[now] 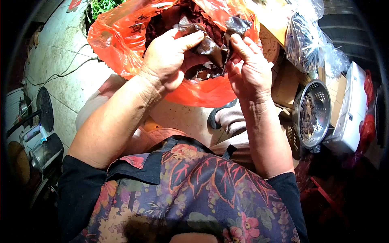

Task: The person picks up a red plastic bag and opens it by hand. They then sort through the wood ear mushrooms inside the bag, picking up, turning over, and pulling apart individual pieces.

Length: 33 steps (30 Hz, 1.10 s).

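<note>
Both hands are raised over an open red plastic bag at the top of the view. My left hand pinches one end of a dark, glossy, floppy piece between thumb and fingers. At its other side, my right hand has the thumb pressed on a dark, shiny part standing up near the fingertips. Whether this is one piece or two, I cannot tell. Inside the bag, behind and below the hands, lie more dark reddish-brown crumpled pieces.
A metal colander with dark bits sits at right, beside a white box. Clear plastic bags are at upper right. Pans and a metal pot stand at left; a cable crosses the tiled floor. Green leaves show at top.
</note>
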Each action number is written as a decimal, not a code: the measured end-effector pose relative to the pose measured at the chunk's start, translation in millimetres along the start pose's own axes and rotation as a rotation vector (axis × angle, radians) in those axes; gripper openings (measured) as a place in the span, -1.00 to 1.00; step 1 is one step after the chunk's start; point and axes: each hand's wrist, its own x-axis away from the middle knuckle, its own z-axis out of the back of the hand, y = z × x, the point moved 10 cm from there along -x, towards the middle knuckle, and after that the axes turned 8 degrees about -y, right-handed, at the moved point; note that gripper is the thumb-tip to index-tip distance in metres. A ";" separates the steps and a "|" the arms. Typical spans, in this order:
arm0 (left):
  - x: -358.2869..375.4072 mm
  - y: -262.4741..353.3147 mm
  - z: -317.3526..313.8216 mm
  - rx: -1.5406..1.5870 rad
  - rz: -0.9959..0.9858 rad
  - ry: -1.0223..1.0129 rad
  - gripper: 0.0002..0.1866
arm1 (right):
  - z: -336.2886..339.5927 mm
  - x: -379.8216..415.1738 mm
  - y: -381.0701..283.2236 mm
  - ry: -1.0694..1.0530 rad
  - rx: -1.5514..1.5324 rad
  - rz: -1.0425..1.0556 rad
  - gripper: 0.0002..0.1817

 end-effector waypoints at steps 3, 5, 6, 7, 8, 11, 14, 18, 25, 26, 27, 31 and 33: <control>-4.5 4.7 11.1 0.007 -0.060 0.037 -0.82 | 1.9 -2.1 -4.8 0.039 -0.012 0.019 -0.87; -2.3 13.8 18.8 0.009 -0.111 0.107 -0.84 | 2.3 -1.8 -7.1 0.055 -0.055 0.038 -0.87; -1.8 19.2 20.6 -0.019 -0.130 0.126 -0.85 | 3.6 -1.2 -9.1 0.071 -0.098 0.057 -0.86; -2.2 24.8 28.0 -0.069 -0.137 0.152 -0.85 | 1.9 -0.7 -13.6 0.072 -0.104 0.078 -0.87; -1.3 31.2 31.7 -0.120 -0.144 0.179 -0.84 | 0.9 -0.1 -17.9 0.073 -0.111 0.100 -0.87; 3.2 50.8 36.7 -0.209 -0.205 0.248 -0.83 | 1.5 1.4 -28.9 0.018 -0.050 0.143 -0.81; -0.3 63.9 37.7 -0.292 -0.216 0.149 -0.80 | 10.7 4.9 -38.3 0.053 0.210 0.156 -0.80; -3.1 73.3 31.6 -0.809 -0.188 -0.009 -0.76 | -0.5 7.5 -38.9 -0.015 0.527 0.159 -0.75; -0.7 43.8 31.4 -1.304 0.134 -0.206 -0.68 | -6.0 7.9 -38.7 -0.001 1.283 0.144 -0.75; 0.7 42.0 17.5 -1.302 0.037 -0.273 -0.66 | -13.1 9.7 -41.2 0.008 1.440 0.177 -0.75; 5.7 40.6 -2.1 -1.521 -0.158 -0.376 -0.61 | -15.1 10.3 -39.7 0.006 1.439 0.178 -0.75; 13.0 27.9 -13.8 -1.689 -0.396 -0.399 -0.64 | -38.8 16.1 -40.1 -0.034 1.596 0.377 -0.71; 8.2 41.0 -7.9 -1.737 -0.293 -0.266 -0.67 | -53.3 19.7 -37.7 -0.099 1.568 0.433 -0.66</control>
